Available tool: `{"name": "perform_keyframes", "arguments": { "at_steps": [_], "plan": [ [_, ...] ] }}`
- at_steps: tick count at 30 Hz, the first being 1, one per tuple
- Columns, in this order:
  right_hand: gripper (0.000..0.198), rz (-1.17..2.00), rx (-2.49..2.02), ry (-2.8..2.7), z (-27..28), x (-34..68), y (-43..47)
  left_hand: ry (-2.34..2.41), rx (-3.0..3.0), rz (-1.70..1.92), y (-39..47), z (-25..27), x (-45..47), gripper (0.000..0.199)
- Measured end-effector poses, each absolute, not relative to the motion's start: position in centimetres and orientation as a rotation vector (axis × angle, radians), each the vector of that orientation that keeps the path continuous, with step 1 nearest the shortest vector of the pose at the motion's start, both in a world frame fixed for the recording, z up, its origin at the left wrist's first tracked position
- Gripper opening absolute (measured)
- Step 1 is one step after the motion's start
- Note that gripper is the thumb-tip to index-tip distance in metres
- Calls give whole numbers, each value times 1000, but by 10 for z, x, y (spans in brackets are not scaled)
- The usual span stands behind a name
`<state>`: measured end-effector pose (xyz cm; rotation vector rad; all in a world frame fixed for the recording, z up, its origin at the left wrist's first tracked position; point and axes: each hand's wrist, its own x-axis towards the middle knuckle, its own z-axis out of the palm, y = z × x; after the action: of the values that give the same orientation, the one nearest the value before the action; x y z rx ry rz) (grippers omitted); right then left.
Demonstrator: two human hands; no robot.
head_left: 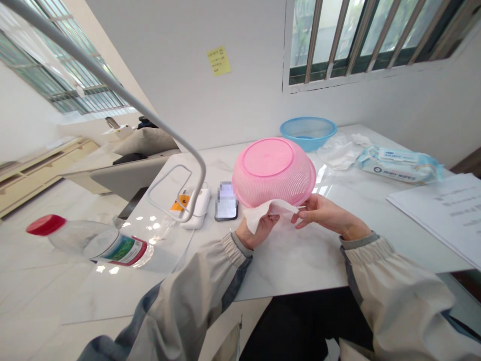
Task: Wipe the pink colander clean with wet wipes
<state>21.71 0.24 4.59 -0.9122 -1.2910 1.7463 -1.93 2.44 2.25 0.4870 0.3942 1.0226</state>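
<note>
A pink mesh plastic basket [276,186] is turned bottom up over the white table, its near rim close to both hands. My left hand [258,231] is closed on a white wipe [267,210], which drapes over the fingers along that near rim. My right hand [326,213] grips the rim's right front with its fingertips. One corner of the wipe reaches to these fingertips; whether they pinch it too, I cannot tell. The rim behind the wipe is hidden.
Behind stands a blue mesh basket [308,134], beside a crumpled clear plastic bag [338,153] and a wipes pack [400,164]. Papers [439,210] lie at right. Leftward are a phone [226,201], a white lamp arm [201,165] with its base, and a red-capped bottle [92,240].
</note>
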Motion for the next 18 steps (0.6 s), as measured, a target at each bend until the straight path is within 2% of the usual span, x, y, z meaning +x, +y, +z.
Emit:
{"name": "perform_keyframes", "arguments": {
  "at_steps": [6, 11, 14, 18],
  "plan": [
    [50, 1697, -984, -1262, 37, 217, 3, 443, 539, 975, 22, 7, -18, 7],
    [51, 1641, -996, -1291, 36, 216, 1, 385, 604, 944, 18, 3, -16, 25],
    [45, 1586, -993, -1346, 39, 215, 0, 335, 634, 951, 14, 6, -14, 35],
    [37, 1513, -1020, -1364, 47, 210, -2, 359, 685, 926, 14, 8, -13, 27]
  ]
}}
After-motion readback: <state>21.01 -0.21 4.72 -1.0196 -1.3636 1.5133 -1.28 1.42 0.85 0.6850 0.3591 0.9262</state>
